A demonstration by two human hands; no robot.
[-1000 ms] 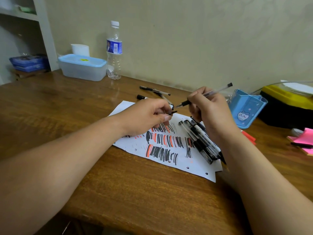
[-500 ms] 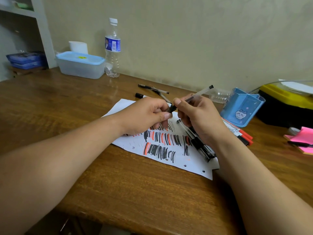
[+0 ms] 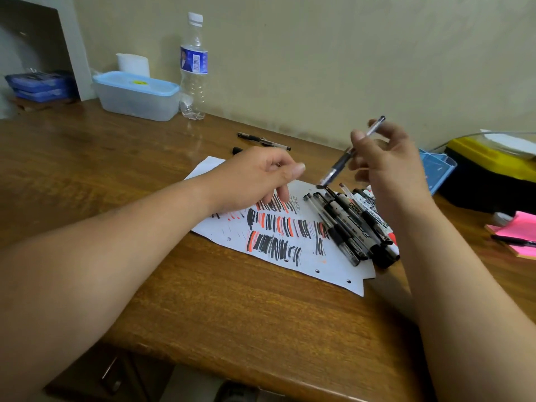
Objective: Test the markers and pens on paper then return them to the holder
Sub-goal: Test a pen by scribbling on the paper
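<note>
- A single view, from a camera worn on the person's head, looking forward and down over the tabletop (image 3: 203,300).
- Both forearms enter from the bottom corners, large and close to the lens; the left hand (image 3: 255,181) sits near centre and the right hand (image 3: 388,169), raised with a pen (image 3: 338,166), just right of it.
- The paper (image 3: 327,265) lies mid-frame, at near working range.
- The wall (image 3: 319,53) fills the upper half; the tabletop's near edge crosses the bottom.
- The wide-angle lens bends lines at the edges, such as the shelf post (image 3: 72,47) on the left.
</note>
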